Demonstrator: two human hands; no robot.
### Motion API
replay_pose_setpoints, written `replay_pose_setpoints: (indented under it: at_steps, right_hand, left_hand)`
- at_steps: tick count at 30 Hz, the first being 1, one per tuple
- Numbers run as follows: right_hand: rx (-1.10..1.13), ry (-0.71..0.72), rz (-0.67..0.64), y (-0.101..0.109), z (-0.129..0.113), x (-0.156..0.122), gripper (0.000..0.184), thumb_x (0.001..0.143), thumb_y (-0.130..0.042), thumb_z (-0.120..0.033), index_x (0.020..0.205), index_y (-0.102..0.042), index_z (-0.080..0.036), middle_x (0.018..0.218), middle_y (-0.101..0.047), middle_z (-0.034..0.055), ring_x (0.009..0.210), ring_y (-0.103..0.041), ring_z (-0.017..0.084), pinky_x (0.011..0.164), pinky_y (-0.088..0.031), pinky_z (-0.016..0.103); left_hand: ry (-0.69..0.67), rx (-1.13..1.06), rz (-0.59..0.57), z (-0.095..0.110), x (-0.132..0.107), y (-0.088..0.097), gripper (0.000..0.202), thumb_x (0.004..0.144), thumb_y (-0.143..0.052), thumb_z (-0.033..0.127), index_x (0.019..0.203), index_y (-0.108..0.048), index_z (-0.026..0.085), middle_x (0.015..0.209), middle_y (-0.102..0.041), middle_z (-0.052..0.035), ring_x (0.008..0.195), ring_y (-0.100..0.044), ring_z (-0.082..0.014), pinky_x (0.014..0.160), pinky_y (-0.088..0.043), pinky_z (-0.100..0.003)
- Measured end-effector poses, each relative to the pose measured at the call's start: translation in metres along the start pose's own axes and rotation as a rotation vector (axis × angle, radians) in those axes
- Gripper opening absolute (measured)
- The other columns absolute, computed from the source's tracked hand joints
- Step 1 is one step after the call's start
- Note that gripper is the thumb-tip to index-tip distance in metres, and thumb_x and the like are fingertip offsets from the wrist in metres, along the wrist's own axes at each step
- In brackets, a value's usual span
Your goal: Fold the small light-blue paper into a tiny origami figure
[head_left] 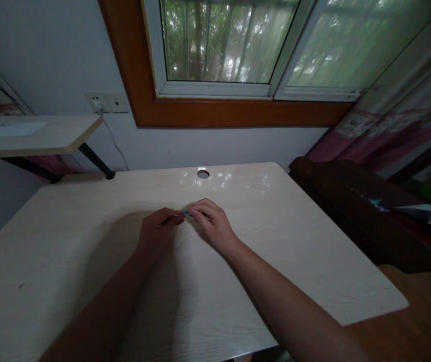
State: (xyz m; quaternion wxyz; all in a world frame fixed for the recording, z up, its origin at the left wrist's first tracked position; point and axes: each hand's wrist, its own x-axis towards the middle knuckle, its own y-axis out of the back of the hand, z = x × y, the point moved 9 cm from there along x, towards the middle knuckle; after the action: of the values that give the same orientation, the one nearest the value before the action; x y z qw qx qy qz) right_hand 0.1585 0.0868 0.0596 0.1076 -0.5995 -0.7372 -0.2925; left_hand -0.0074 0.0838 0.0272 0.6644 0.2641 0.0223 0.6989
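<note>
My left hand (161, 224) and my right hand (211, 221) meet above the middle of the pale wood-grain table (275, 251). Between their fingertips is a small teal object (185, 212), too small and too covered by fingers to name. The left fingers are closed in a pinch on its left side. From the right, the thumb and index finger of my right hand pinch it too. Most of the object is hidden, and only a bit of teal shows between the two hands.
A raised shelf (37, 138) on black legs stands at the back left, with a white sheet on it. A round cable hole (203, 174) lies near the table's back edge. A wall socket (105, 102) has a white cord. Dark furniture (343, 211) is at the right, below a curtain.
</note>
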Motion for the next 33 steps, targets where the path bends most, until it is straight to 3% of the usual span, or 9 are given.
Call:
replay_pose_setpoints:
  at_steps: [7, 16, 25, 33]
  right_hand:
    - [-0.025, -0.027, -0.019, -0.001, 0.009, 0.001, 0.009, 0.090, -0.066, -0.029, 0.091, -0.073, -0.024, 0.090, -0.069, 0.0046, 0.082, -0.063, 0.016, 0.071, -0.050, 0.028]
    - [-0.084, -0.009, -0.060, -0.004, 0.012, 0.001, 0.008, 0.089, -0.066, -0.025, 0.091, -0.073, -0.023, 0.086, -0.069, 0.0034, 0.078, -0.063, 0.014, 0.069, -0.048, 0.026]
    - [-0.078, -0.005, -0.074, -0.005, 0.013, 0.000, 0.007, 0.088, -0.065, -0.022, 0.090, -0.072, -0.022, 0.089, -0.066, 0.0036, 0.081, -0.062, 0.014, 0.071, -0.050, 0.025]
    - [-0.099, 0.026, -0.113, -0.007, 0.011, 0.002, 0.009, 0.091, -0.063, -0.023, 0.089, -0.072, -0.022, 0.087, -0.068, 0.0033, 0.083, -0.063, 0.015, 0.077, -0.049, 0.027]
  left_hand:
    - [-0.041, 0.029, -0.009, 0.006, 0.000, -0.001, 0.016, 0.085, -0.067, 0.036, 0.085, -0.075, 0.022, 0.077, -0.076, -0.0014, 0.071, -0.070, -0.0168, 0.069, -0.054, -0.027]
    - [0.058, -0.022, -0.042, -0.005, 0.002, -0.005, 0.018, 0.087, -0.065, 0.037, 0.085, -0.074, 0.021, 0.074, -0.076, -0.0013, 0.070, -0.071, -0.0168, 0.070, -0.055, -0.027]
    - [0.075, -0.143, -0.067, -0.005, 0.000, -0.013, 0.025, 0.082, -0.070, 0.040, 0.097, -0.069, 0.020, 0.081, -0.074, -0.0028, 0.074, -0.071, -0.0167, 0.071, -0.056, -0.027]
    - [0.070, -0.125, -0.082, -0.007, 0.000, -0.015, 0.018, 0.082, -0.069, 0.035, 0.089, -0.068, 0.019, 0.078, -0.072, -0.0033, 0.070, -0.070, -0.0164, 0.068, -0.057, -0.028]
